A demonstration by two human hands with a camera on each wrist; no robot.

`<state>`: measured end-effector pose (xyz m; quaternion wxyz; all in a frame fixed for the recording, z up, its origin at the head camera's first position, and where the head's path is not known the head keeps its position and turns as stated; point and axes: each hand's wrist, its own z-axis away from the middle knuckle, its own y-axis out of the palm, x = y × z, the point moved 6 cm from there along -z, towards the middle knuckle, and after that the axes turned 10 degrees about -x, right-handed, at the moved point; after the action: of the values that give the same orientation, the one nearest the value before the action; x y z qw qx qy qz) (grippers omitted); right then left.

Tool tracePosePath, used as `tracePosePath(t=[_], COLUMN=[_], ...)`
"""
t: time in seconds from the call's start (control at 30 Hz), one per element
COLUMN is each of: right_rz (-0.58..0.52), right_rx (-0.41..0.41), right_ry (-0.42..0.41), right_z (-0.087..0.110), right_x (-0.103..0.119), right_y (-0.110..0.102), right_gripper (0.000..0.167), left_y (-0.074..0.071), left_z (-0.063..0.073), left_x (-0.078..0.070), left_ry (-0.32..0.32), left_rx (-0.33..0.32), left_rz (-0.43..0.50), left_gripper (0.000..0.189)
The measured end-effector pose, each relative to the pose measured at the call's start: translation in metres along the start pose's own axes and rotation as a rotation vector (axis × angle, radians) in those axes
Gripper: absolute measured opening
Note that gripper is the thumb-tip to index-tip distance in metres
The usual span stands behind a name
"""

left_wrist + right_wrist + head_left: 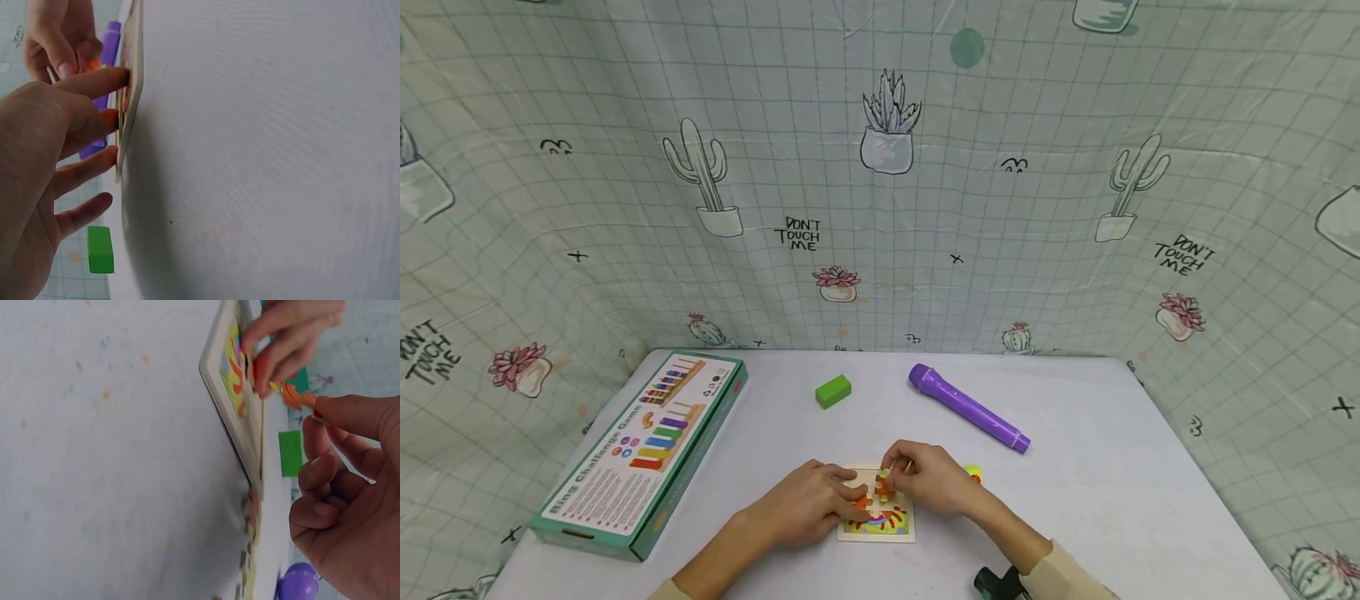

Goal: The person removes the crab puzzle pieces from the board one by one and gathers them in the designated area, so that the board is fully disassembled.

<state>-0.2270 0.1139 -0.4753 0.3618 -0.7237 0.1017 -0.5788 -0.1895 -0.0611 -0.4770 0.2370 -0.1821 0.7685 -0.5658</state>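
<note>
A jigsaw board (876, 537) with a pale wooden rim lies at the front middle of the table, with colourful pieces (234, 369) fitted in its near part. My left hand (812, 504) rests on the board, fingertips touching the pieces and the rim; its fingers are fairly straight in the left wrist view. Above the board's right side, my right hand (932, 479) pinches an orange and yellow puzzle piece (294, 395) between thumb and index finger. More loose puzzle pieces (251, 519) lie beyond the board's corner, mostly hidden behind my right hand in the head view.
On the left lies a flat green and white game box (640, 450). A green block (833, 391) sits behind the board, and a purple cylindrical stick (970, 408) lies at the back right. A black object (997, 583) shows under the right forearm. Patterned cloth (887, 250) hangs behind.
</note>
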Motion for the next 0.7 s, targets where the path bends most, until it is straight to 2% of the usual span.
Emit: tracePosePath(t=[0.2,0.4,0.53,0.7], right_rz=[0.016,0.012,0.011,0.007], right_rx=[-0.026,-0.042,-0.059,-0.058], right_ry=[0.025,0.095,0.138,0.158], right_z=[0.01,0.025,0.034,0.041], right_x=[-0.014,-0.035,-0.047,-0.054], right_y=[-0.022,-0.045,-0.055,-0.06], right_gripper=[0.011,0.01,0.009,0.01], left_y=[-0.001,-0.001,0.0,0.002], left_z=[0.002,0.005,0.006,0.006], left_x=[-0.001,-0.003,-0.001,0.002], left_ry=[0.025,0.073,0.056,0.005], left_rx=[0.005,-0.054,-0.066,-0.055], left_rz=[0.002,0.01,0.025,0.05], left_gripper=[0.035,0.032,0.029,0.029])
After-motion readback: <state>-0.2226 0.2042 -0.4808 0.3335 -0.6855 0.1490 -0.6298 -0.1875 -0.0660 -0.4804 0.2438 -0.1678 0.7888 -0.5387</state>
